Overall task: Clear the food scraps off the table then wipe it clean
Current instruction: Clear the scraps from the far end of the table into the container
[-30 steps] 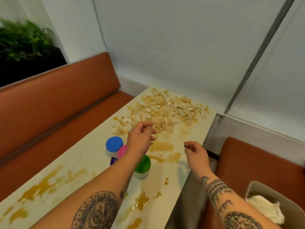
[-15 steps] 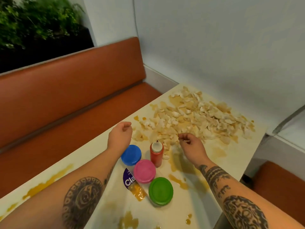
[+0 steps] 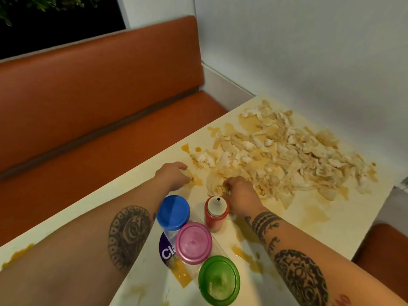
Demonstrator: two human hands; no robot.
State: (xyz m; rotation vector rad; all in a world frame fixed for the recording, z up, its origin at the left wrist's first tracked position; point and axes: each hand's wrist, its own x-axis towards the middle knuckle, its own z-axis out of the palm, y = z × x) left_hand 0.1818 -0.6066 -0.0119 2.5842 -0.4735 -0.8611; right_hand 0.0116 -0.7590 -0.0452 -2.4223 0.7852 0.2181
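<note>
Cream table (image 3: 331, 228): pale torn food scraps (image 3: 287, 160), 1 o'clock. Left hand (image 3: 173, 176) curled round one scrap; right hand (image 3: 239, 193) curled, grasp indeterminate.

The fingertips of the right hand (image 3: 240, 193) are buried in the food scraps (image 3: 287, 160), so what is pinched cannot be told. The curled fingers of the left hand (image 3: 173, 177) are largely hidden beneath it. On the purple label (image 3: 165, 250) only "Cla" can be read, the rest being covered by the pink lid (image 3: 193, 242). The plant (image 3: 44, 3) is cut off by the upper edge, the table (image 3: 331, 228) by the lower.
</note>
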